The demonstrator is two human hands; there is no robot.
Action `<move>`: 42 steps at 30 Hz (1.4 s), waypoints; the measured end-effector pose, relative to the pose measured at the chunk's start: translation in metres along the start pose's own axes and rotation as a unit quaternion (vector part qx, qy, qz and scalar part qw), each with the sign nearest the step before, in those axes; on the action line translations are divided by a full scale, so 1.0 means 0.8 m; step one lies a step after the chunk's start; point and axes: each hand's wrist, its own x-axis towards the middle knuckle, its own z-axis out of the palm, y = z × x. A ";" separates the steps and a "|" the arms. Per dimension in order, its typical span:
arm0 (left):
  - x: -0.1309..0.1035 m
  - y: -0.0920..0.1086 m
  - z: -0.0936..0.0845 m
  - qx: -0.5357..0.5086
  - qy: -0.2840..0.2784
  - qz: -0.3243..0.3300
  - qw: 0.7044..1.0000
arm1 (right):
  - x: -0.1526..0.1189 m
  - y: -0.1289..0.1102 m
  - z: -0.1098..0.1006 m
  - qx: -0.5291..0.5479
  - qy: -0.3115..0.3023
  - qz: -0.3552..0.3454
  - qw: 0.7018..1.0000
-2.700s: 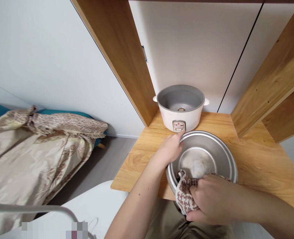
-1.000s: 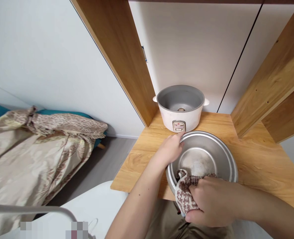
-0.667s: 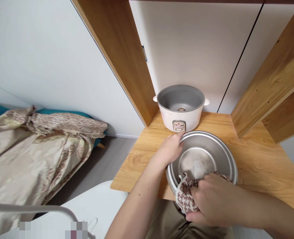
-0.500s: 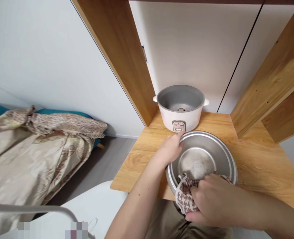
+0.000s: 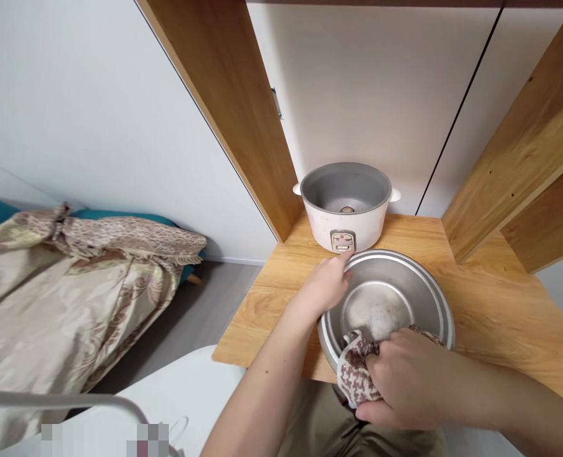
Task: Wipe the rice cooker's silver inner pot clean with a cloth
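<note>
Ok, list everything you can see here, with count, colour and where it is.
pot: 1, silver metal, front of the wooden shelf, tilted toward the person
cloth: 1, brown and white pattern, over the pot's near rim
cooker: 1, white with grey inside, lid off, back of the shelf behind the pot
shelf: 1, light wood, with slanted wooden side panels
bedding: 1 heap, beige with brown pattern, left, on something teal
wall: white, left and behind the shelf
floor: grey, between bedding and shelf
left hand: 1, gripping the pot's far left rim
right hand: 1, closed on the cloth at the pot's near rim
</note>
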 end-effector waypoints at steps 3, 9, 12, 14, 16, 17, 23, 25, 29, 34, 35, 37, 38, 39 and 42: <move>0.000 0.000 0.001 0.001 0.001 0.001 1.000 | -0.001 0.000 -0.001 0.015 0.008 -0.004 1.000; -0.001 0.001 0.000 0.007 0.000 -0.003 1.000 | -0.001 0.015 -0.001 0.115 0.005 -0.041 0.992; -0.001 0.001 0.000 0.005 0.000 -0.002 1.000 | -0.001 0.017 -0.001 0.099 0.004 -0.044 0.994; -0.002 0.000 -0.001 0.002 0.000 -0.001 1.000 | -0.001 0.013 0.000 0.068 0.002 -0.034 0.997; -0.003 0.000 -0.001 0.001 -0.002 -0.003 1.000 | -0.001 0.008 0.003 0.028 0.002 -0.022 0.999; -0.003 0.000 -0.001 0.001 -0.004 -0.004 1.000 | -0.001 0.005 0.005 0.007 0.006 -0.019 1.000; 0.001 0.002 -0.002 0.004 -0.006 -0.008 1.000 | -0.004 -0.004 0.017 -0.056 0.064 -0.062 0.994; 0.002 0.003 -0.001 0.001 -0.005 -0.005 1.000 | -0.004 -0.003 0.015 -0.029 0.052 -0.041 0.997; 0.001 0.002 -0.001 0.004 -0.003 -0.001 1.000 | -0.003 0.004 0.002 0.075 0.024 -0.020 0.997; 0.001 0.002 -0.002 0.007 -0.005 0.002 1.000 | -0.002 0.009 -0.001 0.092 0.000 -0.038 0.995; 0.001 0.002 -0.002 0.006 -0.006 0.000 1.000 | -0.002 0.008 0.001 0.075 -0.003 -0.032 0.997; 0.001 0.002 -0.002 0.003 -0.006 -0.001 1.000 | -0.002 0.003 0.004 0.034 -0.002 -0.016 0.999; 0.002 0.002 -0.002 0.001 -0.005 0.000 1.000 | -0.002 0.000 0.006 0.013 0.001 -0.009 1.000; 0.002 0.002 -0.002 -0.001 -0.004 0.001 1.000 | -0.003 -0.002 0.007 -0.004 0.006 -0.008 1.000; 0.002 0.003 -0.002 -0.001 -0.007 0.001 1.000 | -0.004 -0.008 0.006 -0.027 0.019 -0.023 0.999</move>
